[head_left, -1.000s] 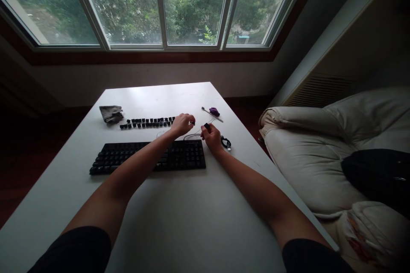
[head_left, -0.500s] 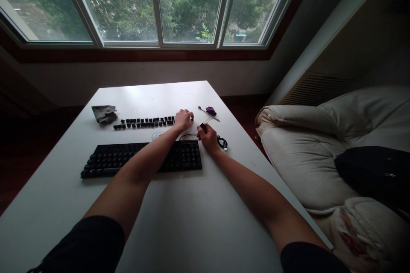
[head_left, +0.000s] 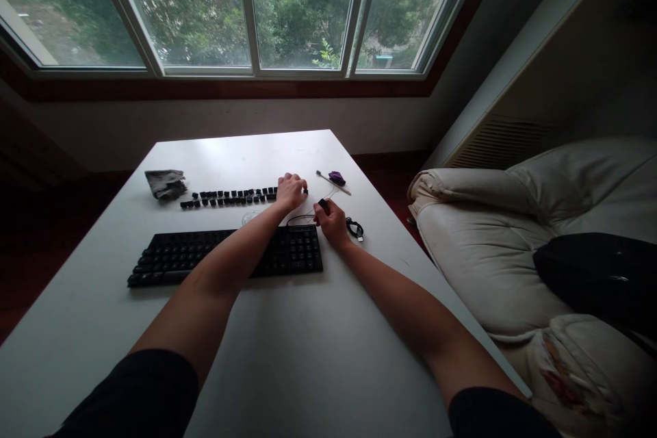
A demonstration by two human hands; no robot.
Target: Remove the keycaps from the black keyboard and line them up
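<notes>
My left hand [head_left: 291,191] reaches over the right end of two rows of loose black keycaps [head_left: 230,198]. Its fingers curl down, with a dark keycap [head_left: 305,191] at the tips. To its right and nearer me, my right hand [head_left: 333,224] is closed, pinching a small black keycap [head_left: 323,205] between thumb and fingers. A black keyboard [head_left: 174,253] lies in front of the rows, partly covered by my left forearm. Its upper rows look bare of caps, while the lower rows carry keys.
A grey cloth [head_left: 165,183] lies at the white table's [head_left: 287,356] far left. Beyond my right hand are a thin brush [head_left: 333,182] and a purple crumpled item [head_left: 337,178]. A coiled black USB cable [head_left: 354,227] is at the right. A pale sofa [head_left: 462,233] stands beside the table.
Both hands stay almost in place. The whole view has shifted slightly, and the keycaps and keyboard look unchanged.
</notes>
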